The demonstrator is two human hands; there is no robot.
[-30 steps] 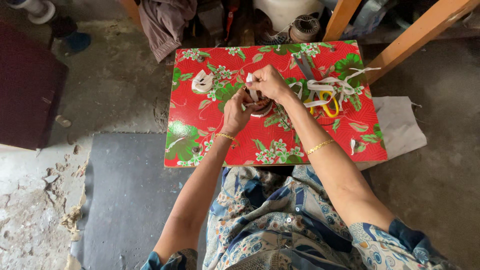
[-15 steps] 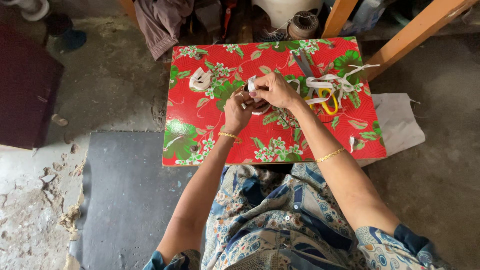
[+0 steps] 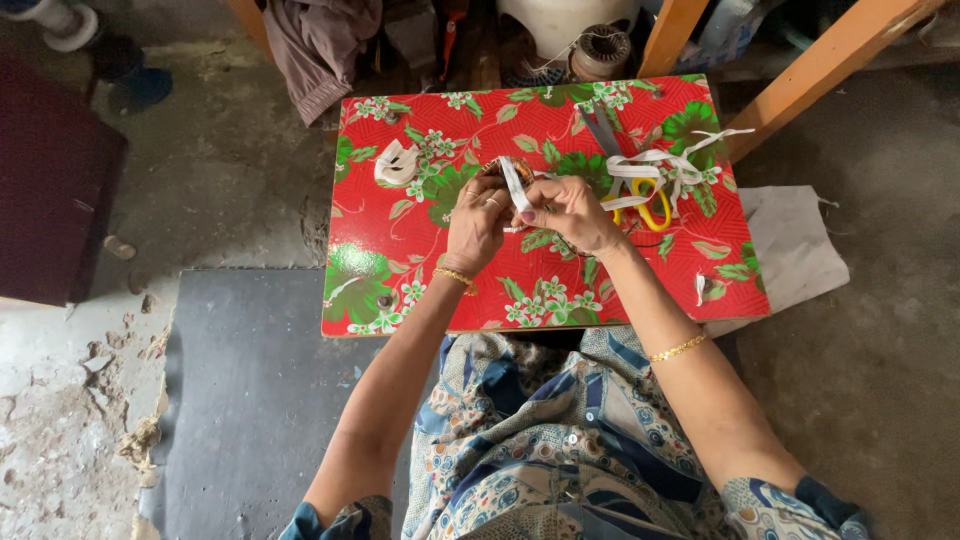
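White strip [image 3: 514, 185] pinched between both hands near the bench's middle, over a small brownish object [image 3: 519, 168] too hidden to identify. Left hand [image 3: 476, 222] and right hand [image 3: 566, 212] both closed on it, fingertips together. Seemingly mid-fold or wrap; calls next for keeping the strip taut. Yellow scissors [image 3: 652, 207] and loose strips [image 3: 655, 165] toward the right edge.

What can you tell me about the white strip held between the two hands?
The white strip looks like a narrow, flat, flexible band, perhaps tape or elastic. It stands up slanted between the left hand and right hand, pinched by fingers of both, above the red floral table. What lies beneath the hands is hidden.
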